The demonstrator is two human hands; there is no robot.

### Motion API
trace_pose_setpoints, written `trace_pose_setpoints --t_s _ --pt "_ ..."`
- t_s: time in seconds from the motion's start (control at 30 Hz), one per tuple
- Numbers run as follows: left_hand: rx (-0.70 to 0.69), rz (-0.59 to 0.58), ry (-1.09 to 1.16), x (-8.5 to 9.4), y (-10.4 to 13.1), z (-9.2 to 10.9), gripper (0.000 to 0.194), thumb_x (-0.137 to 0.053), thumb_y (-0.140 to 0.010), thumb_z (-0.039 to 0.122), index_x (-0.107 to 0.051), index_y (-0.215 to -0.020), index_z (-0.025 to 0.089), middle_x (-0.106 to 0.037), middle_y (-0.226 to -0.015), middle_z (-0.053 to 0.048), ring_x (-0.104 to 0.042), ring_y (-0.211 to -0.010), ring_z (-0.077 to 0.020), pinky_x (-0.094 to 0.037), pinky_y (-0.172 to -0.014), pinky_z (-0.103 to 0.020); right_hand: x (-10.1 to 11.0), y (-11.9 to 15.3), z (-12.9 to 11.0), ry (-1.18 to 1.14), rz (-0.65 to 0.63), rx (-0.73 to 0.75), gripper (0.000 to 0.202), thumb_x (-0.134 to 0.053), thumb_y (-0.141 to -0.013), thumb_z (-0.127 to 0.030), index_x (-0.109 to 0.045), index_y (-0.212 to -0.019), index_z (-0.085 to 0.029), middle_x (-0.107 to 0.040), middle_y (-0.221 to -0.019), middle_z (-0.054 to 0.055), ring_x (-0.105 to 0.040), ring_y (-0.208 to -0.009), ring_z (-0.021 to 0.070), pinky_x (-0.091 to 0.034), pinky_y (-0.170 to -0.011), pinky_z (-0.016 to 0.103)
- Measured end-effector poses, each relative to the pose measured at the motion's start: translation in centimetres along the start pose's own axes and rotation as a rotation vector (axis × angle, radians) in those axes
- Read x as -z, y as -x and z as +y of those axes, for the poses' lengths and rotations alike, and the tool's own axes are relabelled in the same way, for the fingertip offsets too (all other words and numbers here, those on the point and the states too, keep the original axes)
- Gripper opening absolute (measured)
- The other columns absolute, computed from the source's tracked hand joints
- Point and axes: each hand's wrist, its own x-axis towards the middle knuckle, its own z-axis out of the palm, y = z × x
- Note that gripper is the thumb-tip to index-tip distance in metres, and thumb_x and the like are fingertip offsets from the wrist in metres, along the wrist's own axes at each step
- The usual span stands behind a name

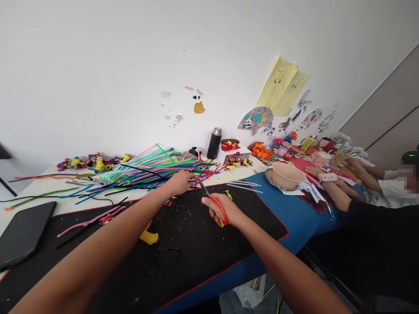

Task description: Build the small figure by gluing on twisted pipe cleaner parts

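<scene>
My right hand [227, 207] is closed round the orange handles of a pair of scissors [214, 199], whose metal blades point up and left. The blade tips reach the fingers of my left hand [181, 183], which are drawn together; whatever they pinch is too small to make out. Just behind that hand lies a large heap of coloured pipe cleaners [147, 168]. Under both hands a black mat [196, 244] with a red edge is dotted with tiny clippings. A yellow tool [149, 237], partly hidden by my left forearm, rests on it.
A black bottle [214, 144] stands by the wall [124, 65]. A black tablet-like slab [28, 233] lies at left, with small colourful figures [94, 162] behind. To the right are a round beige basket [288, 174], pale strips [245, 185], and a co-worker's arm [337, 194].
</scene>
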Motion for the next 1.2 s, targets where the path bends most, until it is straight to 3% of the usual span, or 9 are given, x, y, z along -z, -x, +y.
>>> trace_pose_setpoints --t_s 0.13,0.23,0.3,0.5,0.67,0.83,1.03,1.2 --pt "-0.024 -0.086 -0.006 0.2 1.7 -0.8 0.018 -0.061 -0.087 0.021 -0.077 -0.095 0.021 -0.078 -0.102 -0.010 -0.070 -0.102 -0.0288 -0.050 -0.087 -0.033 2.4 -0.3 -0.7 0.479 0.046 0.039 0.041 -0.060 -0.098 -0.061 -0.067 -0.095 -0.021 -0.067 -0.065 0.000 -0.061 -0.051 0.0148 -0.040 -0.052 0.025" --pt "-0.068 -0.180 -0.007 -0.1 2.9 -1.2 0.013 -0.067 -0.082 0.022 -0.076 -0.090 0.024 -0.077 -0.099 -0.006 -0.070 -0.096 -0.0260 -0.049 -0.079 -0.030 2.9 -0.8 -1.4 0.912 0.074 0.028 0.041 -0.064 -0.096 -0.061 -0.072 -0.095 -0.021 -0.077 -0.084 0.009 -0.072 -0.077 0.0240 -0.042 -0.063 0.029" --pt "-0.074 -0.214 -0.020 -0.5 3.0 -1.3 0.015 -0.067 -0.080 0.021 -0.077 -0.091 0.024 -0.077 -0.098 -0.007 -0.069 -0.093 -0.0259 -0.049 -0.077 -0.030 2.8 -1.3 -1.7 1.072 0.095 -0.009 0.042 -0.068 -0.092 -0.061 -0.075 -0.102 -0.022 -0.079 -0.098 0.012 -0.074 -0.092 0.0296 -0.043 -0.068 0.030" --pt "-0.066 -0.259 -0.053 -1.3 2.1 -1.4 0.017 -0.061 -0.081 0.018 -0.076 -0.089 0.020 -0.077 -0.095 -0.011 -0.069 -0.087 -0.0279 -0.049 -0.073 -0.032 3.0 -2.3 -1.1 1.158 0.115 -0.076 0.047 -0.066 -0.093 -0.061 -0.074 -0.114 -0.021 -0.079 -0.107 0.015 -0.074 -0.099 0.0328 -0.046 -0.071 0.033" --pt "-0.074 -0.250 -0.045 -1.0 3.0 -0.6 0.013 -0.061 -0.081 0.016 -0.073 -0.084 0.018 -0.075 -0.096 -0.014 -0.069 -0.089 -0.0280 -0.050 -0.079 -0.033 3.5 -1.7 -1.2 1.220 0.062 -0.069 0.050 -0.065 -0.094 -0.061 -0.074 -0.120 -0.020 -0.078 -0.111 0.017 -0.074 -0.103 0.0342 -0.048 -0.075 0.034" --pt "-0.069 -0.184 0.009 -0.3 4.2 0.2 0.014 -0.053 -0.087 0.017 -0.066 -0.085 0.018 -0.072 -0.099 -0.016 -0.066 -0.093 -0.0296 -0.048 -0.083 -0.036 3.2 -0.8 -2.1 1.282 -0.006 -0.037 0.037 -0.063 -0.096 -0.042 -0.074 -0.122 -0.018 -0.078 -0.112 0.018 -0.074 -0.104 0.0341 -0.049 -0.079 0.035" --pt "0.005 -0.147 0.156 1.1 5.8 -0.4 0.018 -0.039 -0.096 0.026 -0.057 -0.093 0.023 -0.072 -0.091 -0.007 -0.066 -0.074 -0.0215 -0.047 -0.068 -0.030 2.6 -0.6 -3.0 1.320 -0.016 -0.034 0.033 -0.059 -0.097 -0.033 -0.074 -0.120 -0.014 -0.078 -0.111 0.021 -0.073 -0.106 0.0354 -0.050 -0.080 0.036" --pt "0.112 -0.077 0.420 2.0 8.5 -0.7 0.017 -0.040 -0.095 0.031 -0.055 -0.095 0.024 -0.073 -0.088 -0.002 -0.068 -0.071 -0.0175 -0.050 -0.065 -0.027 2.2 -0.2 -3.6 1.311 -0.052 -0.008 0.035 -0.067 -0.096 -0.038 -0.075 -0.122 -0.015 -0.078 -0.110 0.020 -0.073 -0.106 0.0357 -0.050 -0.082 0.037"
